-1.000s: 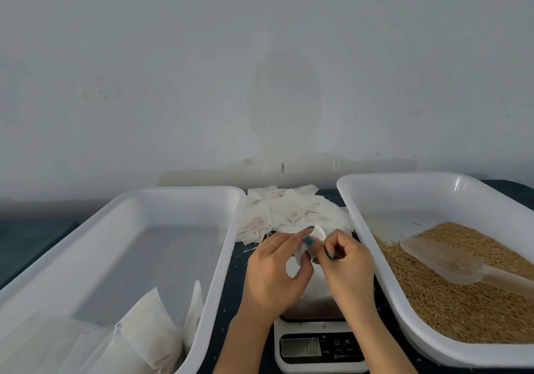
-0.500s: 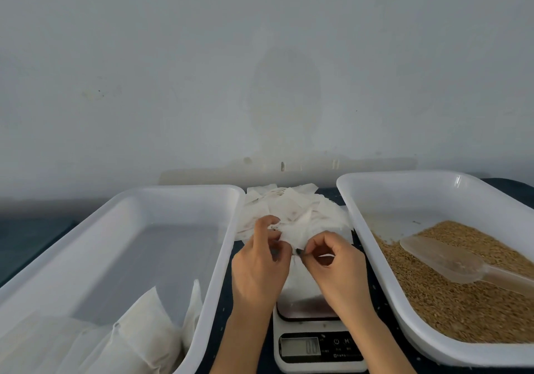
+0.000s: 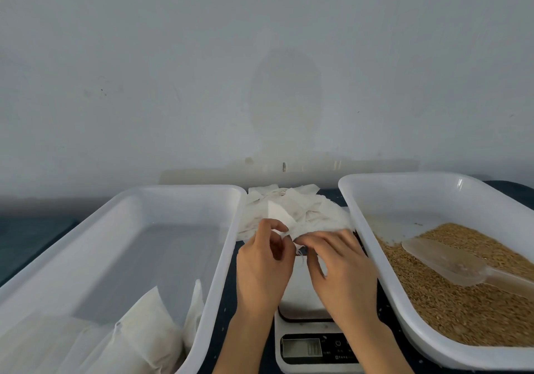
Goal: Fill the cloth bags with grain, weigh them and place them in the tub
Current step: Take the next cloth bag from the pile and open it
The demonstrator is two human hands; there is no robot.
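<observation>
Hands meet low in the head view, toward 6 o'clock, over a white kitchen scale [image 3: 315, 353] whose platform they partly hide. The left hand [image 3: 261, 264] curls thumb and forefinger round the edge of a limp cloth bag [image 3: 290, 229], pinching it. The right hand [image 3: 341, 266] comes in from 3 o'clock with its fingers on the same cloth, but blur hides whether they grip it. At 12 o'clock from the hands, a heap of empty bags [image 3: 303, 200] lies on the dark table [image 3: 31, 235], between two white tubs. The left tub [image 3: 185, 190], at 9 o'clock, holds filled bags [image 3: 147, 333] at its near end. The right tub [image 3: 404, 175], at 3 o'clock, holds grain [image 3: 448, 310], and a clear scoop [image 3: 445, 261] lies on it with its handle toward 4 o'clock. A pale wall [image 3: 260, 70] fills the upper half
</observation>
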